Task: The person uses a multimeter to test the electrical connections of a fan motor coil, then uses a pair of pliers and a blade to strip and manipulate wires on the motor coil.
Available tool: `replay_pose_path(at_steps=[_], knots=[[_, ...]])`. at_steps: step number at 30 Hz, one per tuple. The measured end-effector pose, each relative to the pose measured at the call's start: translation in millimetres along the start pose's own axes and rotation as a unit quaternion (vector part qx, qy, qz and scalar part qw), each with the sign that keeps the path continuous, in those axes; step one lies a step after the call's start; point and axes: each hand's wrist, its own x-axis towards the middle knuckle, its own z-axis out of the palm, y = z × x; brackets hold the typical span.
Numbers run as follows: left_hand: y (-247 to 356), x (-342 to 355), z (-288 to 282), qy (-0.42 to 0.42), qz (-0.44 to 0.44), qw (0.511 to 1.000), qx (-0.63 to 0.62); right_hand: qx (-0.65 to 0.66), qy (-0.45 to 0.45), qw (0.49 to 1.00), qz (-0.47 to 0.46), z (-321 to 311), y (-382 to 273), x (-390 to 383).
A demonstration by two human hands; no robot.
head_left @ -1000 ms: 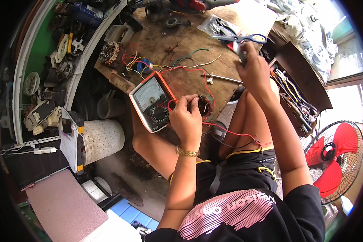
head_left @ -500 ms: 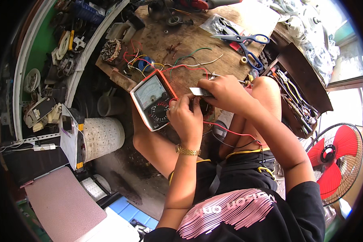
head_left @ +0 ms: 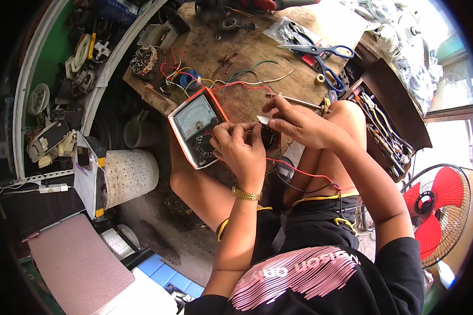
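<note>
My left hand (head_left: pixel 240 152), with a gold watch (head_left: pixel 246 194) on its wrist, is closed in a pinch in front of an analog multimeter (head_left: pixel 193 116). What its fingertips hold is hidden. To its right, my right hand (head_left: pixel 306 126) has its thumb and bent fingers at a small flat whitish piece (head_left: pixel 263 119), apparently gripped at its right end. The piece lies close to my left fingertips; I cannot tell whether they touch it. The multimeter leans tilted at the bench edge, its dial face up. Red and black leads (head_left: pixel 305 172) run below my right hand.
Loose coloured wires (head_left: pixel 236 84), blue-handled scissors (head_left: pixel 320 51) and a metal rod (head_left: pixel 299 101) lie on the wooden bench (head_left: pixel 215 50). At the right stand an open toolbox (head_left: pixel 397 100) with several pliers and a red-bladed fan (head_left: pixel 431 205). A perforated whitish bin (head_left: pixel 134 176) is left.
My right hand has shifted slightly down and right, its index finger lifting. The whitish piece has turned and shows smaller. My left fingers have moved over the meter's lower right edge.
</note>
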Motion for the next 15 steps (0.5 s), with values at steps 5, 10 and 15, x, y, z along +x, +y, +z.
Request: replay_pose_path(at_steps=[5,10,15], knots=[[1.3,-1.6,3.0,0.005,-0.027,1.000,-0.005,-0.018,-0.058,0.998,0.014,-1.9,-2.0,5.1],[1.4,-4.1,6.4,0.006,-0.042,0.999,0.010,0.002,-0.070,0.997,0.016,1.4,-0.6,11.3],[-1.3,-4.5,8.6,0.017,-0.035,0.999,0.004,-0.017,-0.057,0.998,0.022,7.6,0.4,12.7]])
